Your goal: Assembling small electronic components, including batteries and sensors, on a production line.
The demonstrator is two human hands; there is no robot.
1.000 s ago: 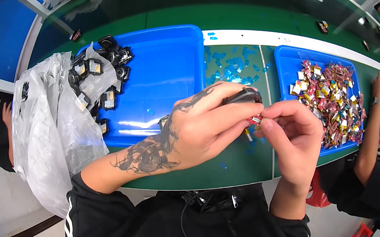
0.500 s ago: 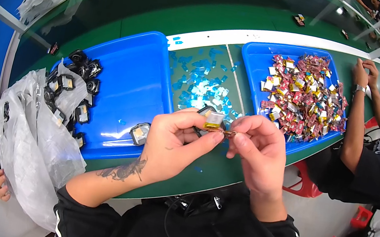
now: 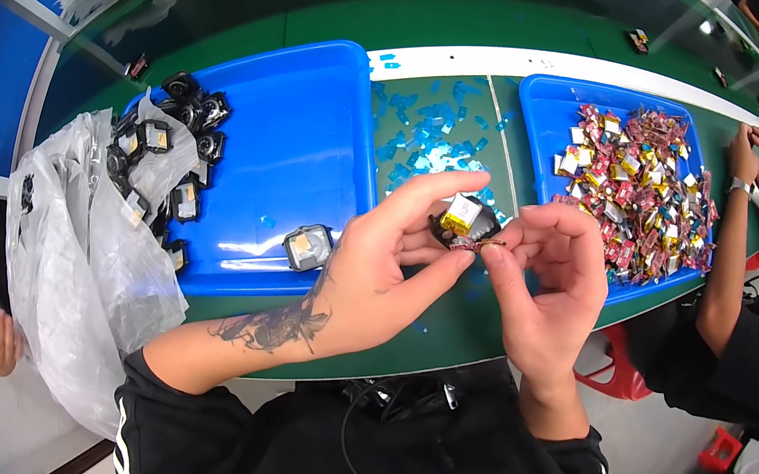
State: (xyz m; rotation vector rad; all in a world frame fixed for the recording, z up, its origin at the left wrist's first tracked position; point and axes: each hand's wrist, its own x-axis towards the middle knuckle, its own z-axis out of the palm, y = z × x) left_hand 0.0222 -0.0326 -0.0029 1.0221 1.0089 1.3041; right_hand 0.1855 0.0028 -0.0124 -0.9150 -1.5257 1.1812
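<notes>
Above the green worktop, my left hand [image 3: 403, 246] cradles a small black plastic casing [image 3: 487, 221], its thumb against the near edge and its index finger lifted off. A silver battery cell [image 3: 461, 213] with yellow tape lies over the casing. Along the casing's near side runs a small reddish circuit board [image 3: 467, 245]. My right hand [image 3: 549, 282] pinches the end of that board between thumb and index finger, the other fingers curled behind. The exact fingertip contact is partly hidden.
To the left, a blue tray [image 3: 318, 125] holds several black casings [image 3: 184, 106] and a plastic bag [image 3: 82, 256]. Blue film pieces [image 3: 438, 136] lie scattered mid-table. At right, another blue tray [image 3: 545, 134] carries piled boards with batteries [image 3: 631, 195]. A co-worker's arm [image 3: 733, 238] is beyond it.
My left index finger has lifted off the battery cell, which now rests over the black casing. More of the casing shows. The whole view has shifted slightly.
</notes>
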